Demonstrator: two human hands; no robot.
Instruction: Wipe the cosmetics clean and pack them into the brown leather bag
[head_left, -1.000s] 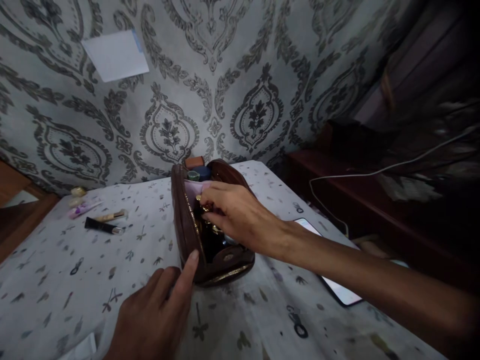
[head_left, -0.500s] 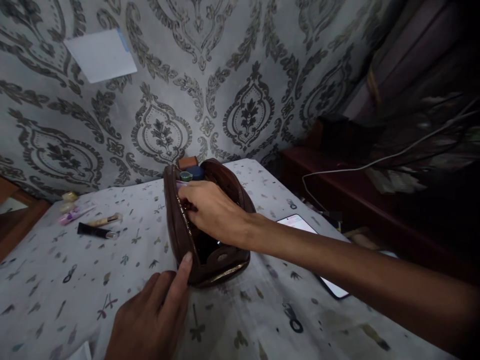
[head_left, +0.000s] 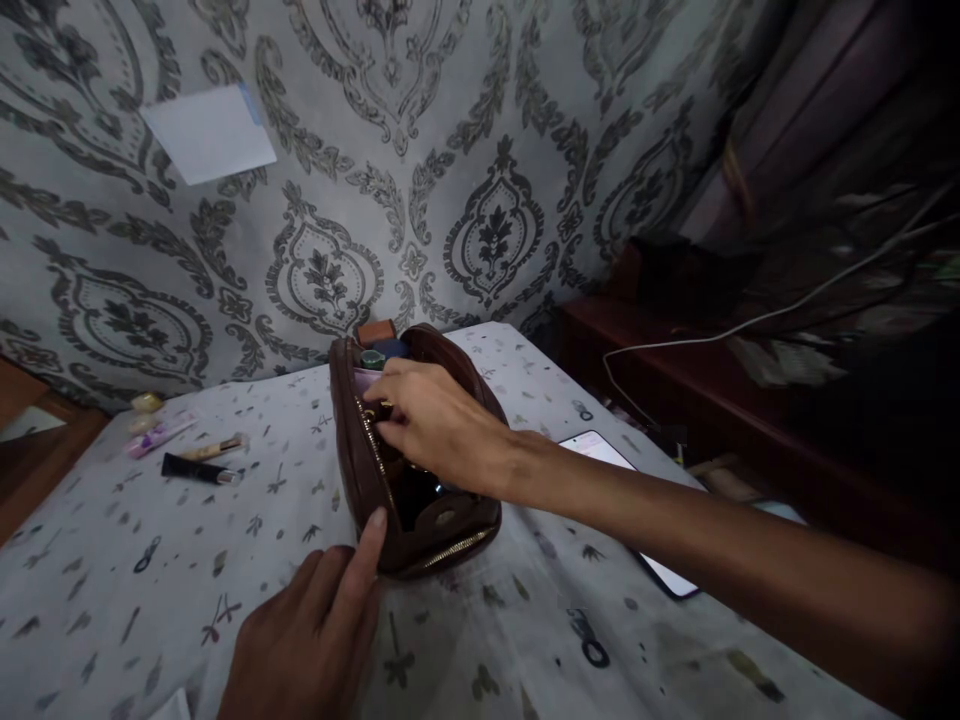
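An unzipped brown bag [head_left: 352, 430] lies on the patterned white cloth. My right hand [head_left: 431, 415] reaches into its opening, fingers curled near a lilac item [head_left: 364, 381]; whether they grip anything is hidden. My left hand [head_left: 315, 620] rests at the near left corner of the bag, index finger extended against its edge and the other fingers bent. At the bag's far end sit a green round item [head_left: 372, 359], a dark blue item [head_left: 393, 348] and an orange-brown block [head_left: 376, 332].
On the left lie a black tube [head_left: 196, 469], a beige tube [head_left: 214, 449] and a pink-purple tube [head_left: 159, 434]. A lit phone [head_left: 600, 450] lies partly under my right forearm. A white cable [head_left: 697, 340] crosses the dark red furniture [head_left: 652, 370] at right.
My right hand has shifted slightly within the bag, its fingers a little more apart, and more of the lilac item shows. My left hand stays at the edge. The view has shifted slightly.
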